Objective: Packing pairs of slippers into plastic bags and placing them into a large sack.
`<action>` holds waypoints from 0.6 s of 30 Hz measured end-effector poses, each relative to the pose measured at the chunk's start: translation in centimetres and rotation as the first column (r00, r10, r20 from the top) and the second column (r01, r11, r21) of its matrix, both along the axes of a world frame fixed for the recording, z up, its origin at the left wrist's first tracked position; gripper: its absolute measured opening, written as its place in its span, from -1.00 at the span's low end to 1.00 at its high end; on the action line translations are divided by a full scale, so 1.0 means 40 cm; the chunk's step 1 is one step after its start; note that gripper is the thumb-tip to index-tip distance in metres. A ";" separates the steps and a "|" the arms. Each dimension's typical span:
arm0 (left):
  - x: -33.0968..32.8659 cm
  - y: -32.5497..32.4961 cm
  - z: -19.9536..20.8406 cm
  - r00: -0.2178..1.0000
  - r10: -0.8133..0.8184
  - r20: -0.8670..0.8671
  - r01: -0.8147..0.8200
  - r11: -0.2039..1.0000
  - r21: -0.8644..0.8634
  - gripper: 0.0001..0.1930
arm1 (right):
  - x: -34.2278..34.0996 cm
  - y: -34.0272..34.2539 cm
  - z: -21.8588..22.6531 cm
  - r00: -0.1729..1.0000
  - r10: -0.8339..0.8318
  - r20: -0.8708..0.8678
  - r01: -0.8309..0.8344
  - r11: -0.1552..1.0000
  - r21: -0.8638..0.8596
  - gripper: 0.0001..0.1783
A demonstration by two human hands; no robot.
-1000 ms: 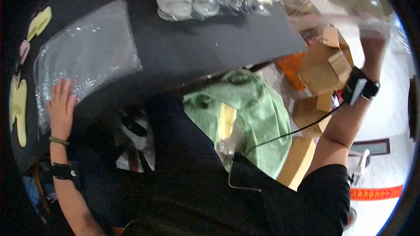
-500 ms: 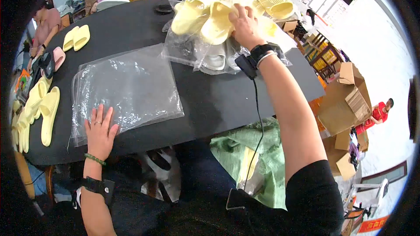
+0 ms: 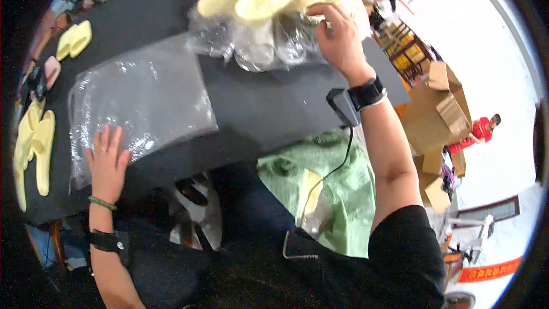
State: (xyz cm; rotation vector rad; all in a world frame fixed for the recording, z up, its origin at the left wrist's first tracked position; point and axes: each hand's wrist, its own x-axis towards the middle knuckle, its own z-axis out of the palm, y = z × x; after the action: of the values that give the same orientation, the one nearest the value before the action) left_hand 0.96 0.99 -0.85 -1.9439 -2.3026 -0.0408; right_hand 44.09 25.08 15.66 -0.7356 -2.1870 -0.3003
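Near the front edge of the table (image 3: pixel 266 109), clear plastic sheets (image 3: pixel 151 88) are touched by the flat, spread left hand (image 3: pixel 108 163), and room is left before the bagged slippers (image 3: pixel 263 0), where any grip by the half-curled right hand (image 3: pixel 341 37) cannot be told.

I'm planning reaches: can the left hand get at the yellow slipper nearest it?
Likely yes: the left hand rests on the clear plastic, and nothing seems to stand between it and the yellow slipper.
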 end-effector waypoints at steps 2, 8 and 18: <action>-0.042 -0.006 -0.042 0.998 -0.029 -0.058 0.032 0.999 0.036 -0.47 | 0.038 -0.104 -0.086 0.990 0.138 0.041 -0.132 0.984 -0.122 -0.79; -0.123 0.024 -0.072 0.972 -0.154 -0.179 0.176 0.978 0.113 -0.50 | 0.210 -0.378 -0.567 0.958 0.282 0.059 -0.161 0.692 -0.703 -0.86; -0.184 0.046 -0.113 0.928 -0.344 -0.141 0.359 0.928 0.102 -0.52 | 0.656 -0.718 -1.105 0.610 0.053 0.790 0.780 0.134 -0.611 -0.61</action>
State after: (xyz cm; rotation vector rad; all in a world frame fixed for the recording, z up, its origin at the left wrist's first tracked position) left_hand -6.40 2.84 -5.36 -2.2000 -1.8044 -0.0978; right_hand 70.33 -3.65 -28.56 -2.3370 -2.6410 0.8581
